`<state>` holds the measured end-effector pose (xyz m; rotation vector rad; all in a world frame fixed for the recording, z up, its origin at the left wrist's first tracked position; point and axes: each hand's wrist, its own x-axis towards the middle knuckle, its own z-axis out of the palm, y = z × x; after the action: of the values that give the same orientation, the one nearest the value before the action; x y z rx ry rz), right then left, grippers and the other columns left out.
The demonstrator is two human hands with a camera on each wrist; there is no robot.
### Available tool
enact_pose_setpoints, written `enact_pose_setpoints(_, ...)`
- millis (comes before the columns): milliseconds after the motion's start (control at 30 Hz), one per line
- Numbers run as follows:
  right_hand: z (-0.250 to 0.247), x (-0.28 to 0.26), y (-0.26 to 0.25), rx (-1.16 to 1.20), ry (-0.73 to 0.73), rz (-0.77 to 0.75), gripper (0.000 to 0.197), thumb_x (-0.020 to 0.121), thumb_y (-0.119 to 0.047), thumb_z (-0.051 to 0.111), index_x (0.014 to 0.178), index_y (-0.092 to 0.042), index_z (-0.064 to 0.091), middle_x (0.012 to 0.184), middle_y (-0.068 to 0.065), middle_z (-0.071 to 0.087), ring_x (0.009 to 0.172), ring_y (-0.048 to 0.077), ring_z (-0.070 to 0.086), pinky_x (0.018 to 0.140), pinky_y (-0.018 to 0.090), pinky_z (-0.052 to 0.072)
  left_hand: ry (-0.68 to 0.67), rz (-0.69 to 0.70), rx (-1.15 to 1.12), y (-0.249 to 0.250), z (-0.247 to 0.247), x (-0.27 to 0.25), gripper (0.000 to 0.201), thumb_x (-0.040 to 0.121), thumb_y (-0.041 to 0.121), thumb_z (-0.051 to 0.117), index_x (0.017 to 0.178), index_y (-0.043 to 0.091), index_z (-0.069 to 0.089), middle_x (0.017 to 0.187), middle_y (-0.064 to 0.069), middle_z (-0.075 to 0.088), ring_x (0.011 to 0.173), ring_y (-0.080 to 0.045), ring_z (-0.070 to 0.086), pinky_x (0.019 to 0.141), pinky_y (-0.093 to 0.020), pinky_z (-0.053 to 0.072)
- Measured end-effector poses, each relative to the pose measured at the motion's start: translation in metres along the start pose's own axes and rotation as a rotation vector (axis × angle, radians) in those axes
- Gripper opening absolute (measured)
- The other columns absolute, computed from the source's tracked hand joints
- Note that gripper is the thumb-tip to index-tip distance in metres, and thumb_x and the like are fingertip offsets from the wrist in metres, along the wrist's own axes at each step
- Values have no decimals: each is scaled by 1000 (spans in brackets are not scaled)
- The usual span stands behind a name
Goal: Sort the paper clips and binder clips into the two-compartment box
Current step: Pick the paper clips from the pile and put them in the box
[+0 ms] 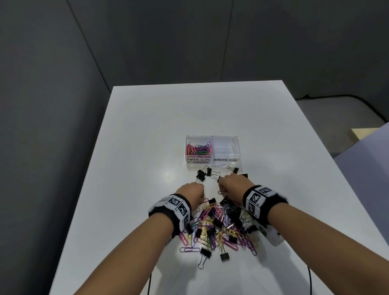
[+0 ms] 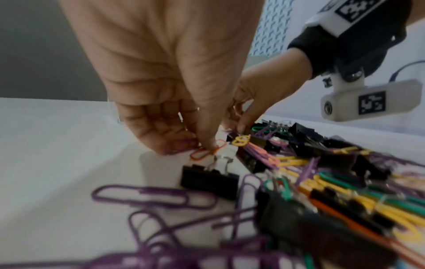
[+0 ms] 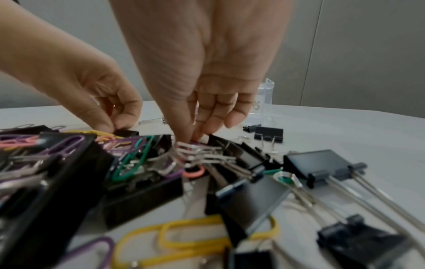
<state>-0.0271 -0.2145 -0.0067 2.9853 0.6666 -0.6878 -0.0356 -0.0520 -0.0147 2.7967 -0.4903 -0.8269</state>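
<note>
A clear two-compartment box (image 1: 213,161) stands on the white table; its left half, labelled PAPER CLIPS, holds coloured paper clips (image 1: 199,149), and the half labelled BINDER CLIPS looks empty. A mixed pile of clips (image 1: 218,227) lies below my wrists. At the pile's far edge, my left hand (image 2: 202,145) keeps a purple paper clip (image 2: 178,145) in its curled fingers and pinches an orange paper clip (image 2: 205,152). My right hand (image 3: 193,138) reaches down beside it, thumb and forefinger pinching the silver wire handles of a black binder clip (image 3: 200,150).
Several loose black binder clips (image 1: 203,174) lie between my hands and the box, one more (image 1: 234,169) to the right. The table's (image 1: 143,132) left and right edges drop off to a grey floor. Two cables (image 1: 149,289) hang at the near edge.
</note>
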Motion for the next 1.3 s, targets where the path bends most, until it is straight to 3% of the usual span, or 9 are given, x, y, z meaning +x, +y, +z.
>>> enact_pose_setpoints(267,-4,-1,-6,13,-4,5,17,91,-15,50,103,-10,61,109,9,65,105,28,55,86,36,44,-1,6,4,-2,2,-5,25,90,4,45,111,0,58,120,-17,54,108,-32,55,94,-40,48)
enact_pose_setpoints(467,-29,-24,13,392,140,92,10,88,-9,50,83,-15,44,87,0,49,76,16,46,65,20,38,47,-15,-126,-24,-8,-21,27,94,4,38,116,7,52,120,-11,58,109,-25,55,91,-29,41)
enact_pose_setpoints(633,-32,-53,45,380,43,218,10,90,-5,44,95,-14,41,71,-3,47,65,19,44,54,25,34,56,-48,-151,-44,-13,-42,34,93,0,34,122,10,48,124,-11,55,105,-26,54,87,-29,40)
enact_pose_setpoints(733,-20,-63,55,307,-87,308,16,92,-3,33,97,-16,41,83,4,51,71,21,46,53,23,32,53,-67,-155,-50,-14,-54,29,94,2,30,114,5,51,115,-15,59,88,-21,48,75,-27,34)
enact_pose_setpoints(833,-9,-74,61,298,-139,360,15,93,-4,32,91,-13,43,97,10,53,80,21,45,56,23,32,38,-65,-148,-57,-11,-65,26,96,26,39,111,8,50,101,-10,60,85,-23,52,73,-27,35)
enact_pose_setpoints(900,-3,-85,63,320,-140,347,11,94,-16,40,102,-11,45,99,11,56,75,20,47,59,25,35,-42,-5,-107,-61,-6,-76,48,88,46,52,126,18,40,106,-4,60,93,-21,56,81,-29,43)
enact_pose_setpoints(1000,12,-101,60,344,-217,252,59,86,-41,59,133,-16,32,122,9,52,89,19,56,77,28,46,-127,141,73,-58,11,-93,93,74,62,62,145,25,16,134,-2,47,120,-21,50,104,-35,39)
enact_pose_setpoints(1100,28,-104,49,325,-215,219,82,78,-46,67,141,-23,20,136,7,43,108,24,57,94,36,49,-89,214,159,-50,30,-91,96,75,63,60,147,23,11,132,-5,44,116,-22,49,101,-33,41)
enact_pose_setpoints(1300,30,-70,29,404,-83,227,67,86,-36,62,140,-19,27,137,12,44,109,26,59,93,35,50,15,155,35,-31,31,-57,74,83,55,56,142,22,25,130,-6,45,112,-22,52,93,-33,48)
